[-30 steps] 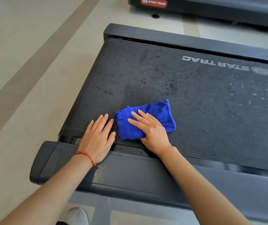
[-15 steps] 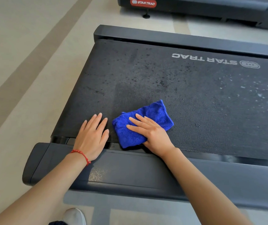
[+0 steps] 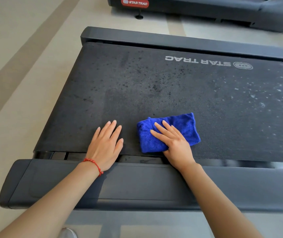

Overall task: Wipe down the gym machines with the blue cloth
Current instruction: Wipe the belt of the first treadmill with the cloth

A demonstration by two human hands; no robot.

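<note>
A dark treadmill belt [image 3: 154,79] marked STAR TRAC lies in front of me, speckled with dark damp spots and pale droplets at the right. The folded blue cloth [image 3: 183,127] lies flat on the belt near its front edge. My right hand [image 3: 173,143] presses down on the cloth's near half with flat, spread fingers. My left hand [image 3: 105,145], a red bracelet at its wrist, rests palm-down on the bare belt a little to the left of the cloth, holding nothing.
The treadmill's grey side rail [image 3: 137,184] runs under both forearms. A second Star Trac machine [image 3: 206,9] stands across a strip of pale floor [image 3: 17,74]. A white shoe [image 3: 69,233] shows at the bottom edge.
My right hand and the cloth have slid to the right along the belt, opening a gap between cloth and left hand. The left hand stays planted.
</note>
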